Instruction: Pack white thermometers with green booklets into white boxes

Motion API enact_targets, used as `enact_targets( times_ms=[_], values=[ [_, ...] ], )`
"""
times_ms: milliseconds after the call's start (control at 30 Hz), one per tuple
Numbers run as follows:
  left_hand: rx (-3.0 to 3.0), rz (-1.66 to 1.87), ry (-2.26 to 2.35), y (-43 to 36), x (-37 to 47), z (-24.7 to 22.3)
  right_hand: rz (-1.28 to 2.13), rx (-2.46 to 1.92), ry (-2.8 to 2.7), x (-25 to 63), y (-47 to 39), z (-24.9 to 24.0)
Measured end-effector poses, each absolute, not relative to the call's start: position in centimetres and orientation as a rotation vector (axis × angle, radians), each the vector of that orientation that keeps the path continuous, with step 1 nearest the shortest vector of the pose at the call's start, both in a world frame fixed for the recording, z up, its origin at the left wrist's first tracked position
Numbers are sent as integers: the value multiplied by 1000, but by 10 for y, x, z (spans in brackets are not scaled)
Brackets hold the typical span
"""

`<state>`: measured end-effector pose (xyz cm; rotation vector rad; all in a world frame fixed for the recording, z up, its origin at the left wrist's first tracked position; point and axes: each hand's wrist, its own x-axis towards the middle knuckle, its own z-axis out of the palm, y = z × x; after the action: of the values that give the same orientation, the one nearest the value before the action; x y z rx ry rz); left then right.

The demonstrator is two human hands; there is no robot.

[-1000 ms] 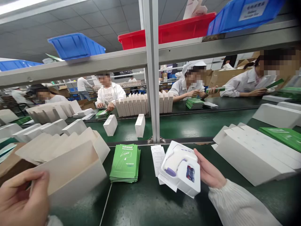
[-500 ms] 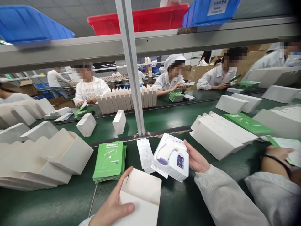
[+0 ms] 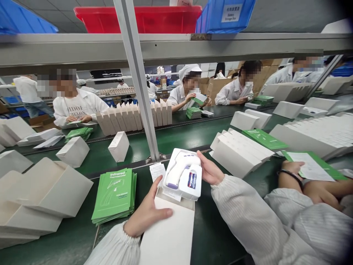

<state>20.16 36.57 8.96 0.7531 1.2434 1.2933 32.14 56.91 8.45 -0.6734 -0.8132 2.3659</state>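
Note:
My left hand is closed around a white carton, thumb on its upper face and fingers along its left side. At the carton's far, open end, my right hand grips the right edge of a white tray. An infrared thermometer with a purple handle end lies in the tray, along with batteries in a recess. A folded paper shows beneath the tray, over the carton's opening. Left of my left hand is a stack of green manuals. Printed leaflets lie behind the tray.
Open white cartons lean at left; more cartons lie at right. A metal post rises ahead. A co-worker's hands hold a green manual and paper at right. Bins sit on the overhead shelf. Other workers sit across the belt.
My right hand has brought the tray with the thermometer leftward to the carton's open end. My left hand keeps its hold on the carton. The camera view has shifted right.

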Motion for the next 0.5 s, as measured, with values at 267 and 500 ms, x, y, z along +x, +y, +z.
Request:
enact_targets(
  times_ms=[267,500],
  values=[
    [622,1357,1073,372,200,81,2282,-647,-942,311,572,73],
    [591,1436,1138,371,205,76,2263,-613,-1177,316,547,57]
  ],
)
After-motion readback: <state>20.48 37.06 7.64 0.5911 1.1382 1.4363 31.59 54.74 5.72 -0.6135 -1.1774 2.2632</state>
